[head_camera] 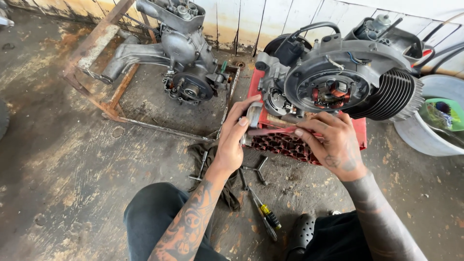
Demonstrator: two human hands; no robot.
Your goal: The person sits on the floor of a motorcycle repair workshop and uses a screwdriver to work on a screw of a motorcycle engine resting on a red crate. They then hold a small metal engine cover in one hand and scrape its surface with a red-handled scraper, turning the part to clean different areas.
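Note:
A grey scooter engine (338,77) with a finned cylinder rests on a red plastic crate (285,145). My left hand (232,140) grips a small rounded metal part (253,115) at the engine's lower left. My right hand (331,140) pinches a thin red strip-like tool (270,130) that points left toward that part. Both forearms reach in from below.
A second bare engine casing (179,53) sits in a rusty metal frame (96,53) at the back left. A dark rag (208,159), a T-wrench (256,169) and a yellow-handled screwdriver (266,212) lie on the stained floor. A grey basin (425,130) stands at right.

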